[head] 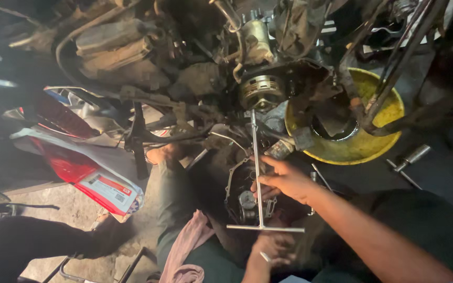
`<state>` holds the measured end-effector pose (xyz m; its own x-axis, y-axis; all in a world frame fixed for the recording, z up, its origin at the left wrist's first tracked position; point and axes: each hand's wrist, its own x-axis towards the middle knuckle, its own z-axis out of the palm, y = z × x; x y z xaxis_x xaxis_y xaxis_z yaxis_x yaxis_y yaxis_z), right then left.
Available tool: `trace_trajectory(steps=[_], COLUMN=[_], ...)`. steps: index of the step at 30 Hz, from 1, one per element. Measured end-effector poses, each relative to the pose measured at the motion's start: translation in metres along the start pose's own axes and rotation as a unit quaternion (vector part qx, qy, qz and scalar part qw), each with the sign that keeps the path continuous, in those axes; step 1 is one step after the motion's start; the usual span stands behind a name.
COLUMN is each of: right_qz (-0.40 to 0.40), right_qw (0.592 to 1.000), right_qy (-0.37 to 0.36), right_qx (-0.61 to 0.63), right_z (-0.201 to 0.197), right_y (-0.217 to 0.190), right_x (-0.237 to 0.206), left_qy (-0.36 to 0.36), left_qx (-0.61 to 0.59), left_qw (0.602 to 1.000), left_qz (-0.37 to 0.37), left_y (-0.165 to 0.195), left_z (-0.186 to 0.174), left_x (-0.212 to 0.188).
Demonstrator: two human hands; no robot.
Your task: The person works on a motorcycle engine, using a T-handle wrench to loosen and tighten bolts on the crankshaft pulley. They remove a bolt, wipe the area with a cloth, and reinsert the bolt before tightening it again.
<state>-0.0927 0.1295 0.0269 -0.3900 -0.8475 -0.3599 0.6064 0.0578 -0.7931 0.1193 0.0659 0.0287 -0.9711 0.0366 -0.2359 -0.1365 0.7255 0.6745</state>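
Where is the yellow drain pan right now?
In the head view, the yellow drain pan sits on the floor at upper right, under the engine, just beyond the right hand holding the T-handle wrench.

Both forearms were bare, with no sleeves or gloves showing. The right hand (288, 181) and left hand (271, 249) looked smeared with grease, perhaps. The legs wore dull green trousers (176, 209).

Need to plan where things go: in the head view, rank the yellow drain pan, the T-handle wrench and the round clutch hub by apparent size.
1. Yellow drain pan, widest, though partly hidden by frame tubes.
2. T-handle wrench, long but thin, held by the right hand; nearer the camera, so the gap is unsure.
3. Round clutch hub, clearly smallest.
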Motion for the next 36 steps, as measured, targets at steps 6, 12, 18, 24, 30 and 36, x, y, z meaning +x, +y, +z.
trace_trajectory(steps=[6, 12, 18, 24, 30, 36], right_qz=[0.032, 0.053, 0.014, 0.021, 0.048, -0.020], right_qw=[0.993, 0.994, 0.993, 0.996, 0.997, 0.995], right_qy=[-0.086, -0.087, -0.077, -0.061, -0.051, -0.055], right_qx=[-0.073, -0.037, -0.089, -0.061, -0.026, -0.082], right_z=[0.002, 0.002, 0.005, 0.009, 0.008, 0.013], right_y=[0.007, 0.011, 0.008, 0.004, 0.010, 0.009], right_x=[-0.020, -0.024, -0.026, -0.028, -0.024, -0.024], left_qy=[0.424, 0.167, 0.334, 0.307, 0.151, 0.391], left_qx=[0.154, 0.134, -0.263, 0.392, -0.100, 0.292], left_qw=[0.887, 0.958, 0.905, 0.815, 0.982, 0.855], left_qz=[0.097, 0.190, 0.032, 0.296, -0.060, 0.176], left_y=[-0.009, -0.053, -0.013, 0.003, 0.020, 0.005], left_z=[0.003, 0.020, 0.024, -0.030, -0.001, -0.028], left_x=[0.010, -0.023, 0.005, -0.006, -0.019, 0.002])
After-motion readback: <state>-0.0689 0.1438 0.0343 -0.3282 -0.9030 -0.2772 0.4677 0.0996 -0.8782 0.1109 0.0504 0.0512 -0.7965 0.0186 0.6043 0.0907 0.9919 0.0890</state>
